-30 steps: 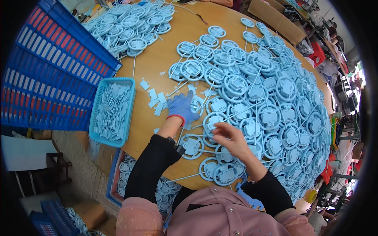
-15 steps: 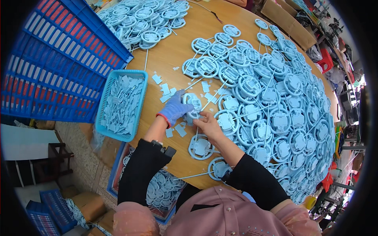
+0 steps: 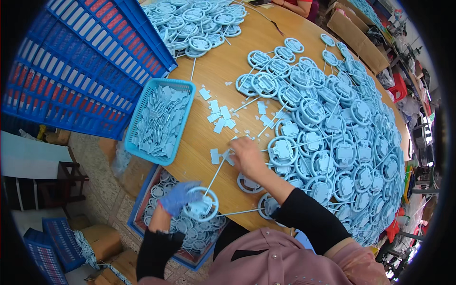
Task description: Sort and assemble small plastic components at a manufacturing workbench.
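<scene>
My left hand (image 3: 178, 197), in a blue-violet glove, grips the rim of a light blue round ring part with a thin stick (image 3: 203, 205). It holds the part beyond the table's near edge, over a crate of similar ring parts (image 3: 190, 232). The stick slants up and right toward the table. My bare right hand (image 3: 249, 156) is low over the tabletop, its fingers bent together at some loose flat light blue plates (image 3: 215, 156). Whether a plate is between those fingertips is hidden. More loose plates (image 3: 224, 112) lie scattered just beyond it.
A turquoise basket (image 3: 190, 102) full of flat plates stands at the table's left, beside a large blue slatted crate (image 3: 90, 61). Ring parts with sticks (image 3: 344, 152) heap over the table's right side; another pile (image 3: 192, 28) lies at the far left. Another person's arm (image 3: 299, 7) shows at the far edge.
My left hand has moved down and left, carrying the ring part off the table to above the crate. My right hand has let go of that part and shifted slightly among the loose plates.
</scene>
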Available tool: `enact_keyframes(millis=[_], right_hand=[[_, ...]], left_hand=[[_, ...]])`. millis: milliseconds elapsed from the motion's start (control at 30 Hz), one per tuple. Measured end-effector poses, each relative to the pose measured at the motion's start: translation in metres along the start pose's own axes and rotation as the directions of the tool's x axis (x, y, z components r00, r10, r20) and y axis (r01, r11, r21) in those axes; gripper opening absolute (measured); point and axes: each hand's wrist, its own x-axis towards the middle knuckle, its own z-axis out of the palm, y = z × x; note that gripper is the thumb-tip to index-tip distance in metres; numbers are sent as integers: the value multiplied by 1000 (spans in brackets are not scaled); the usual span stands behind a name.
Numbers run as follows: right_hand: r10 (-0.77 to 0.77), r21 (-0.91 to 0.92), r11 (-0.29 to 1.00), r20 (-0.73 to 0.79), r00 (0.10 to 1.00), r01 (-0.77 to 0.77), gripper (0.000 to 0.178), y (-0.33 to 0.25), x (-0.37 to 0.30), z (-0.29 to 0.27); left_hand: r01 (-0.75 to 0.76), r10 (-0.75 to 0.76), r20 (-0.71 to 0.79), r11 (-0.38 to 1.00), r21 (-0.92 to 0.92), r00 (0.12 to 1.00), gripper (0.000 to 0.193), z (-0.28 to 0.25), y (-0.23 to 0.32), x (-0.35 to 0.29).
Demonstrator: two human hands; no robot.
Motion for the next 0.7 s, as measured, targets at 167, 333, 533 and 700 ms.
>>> enact_keyframes(millis=[167, 333, 533, 700], right_hand=[[313, -211, 938, 178, 933, -275, 32, 23, 8, 17], [250, -205, 957, 230, 941, -204, 24, 45, 5, 31], [653, 794, 378, 136, 745, -476, 18, 48, -21, -3], [759, 949, -150, 291, 583, -278, 21, 17, -73, -44]], left_hand=[[-226, 111, -226, 779, -585, 968, 58, 46, -38, -65], [-367, 130, -392, 689, -625, 911, 52, 76, -7, -24], [-490, 228, -534, 763, -422, 814, 45, 86, 27, 91], [-559, 465, -370, 803, -205, 804, 39, 141, 80, 144]])
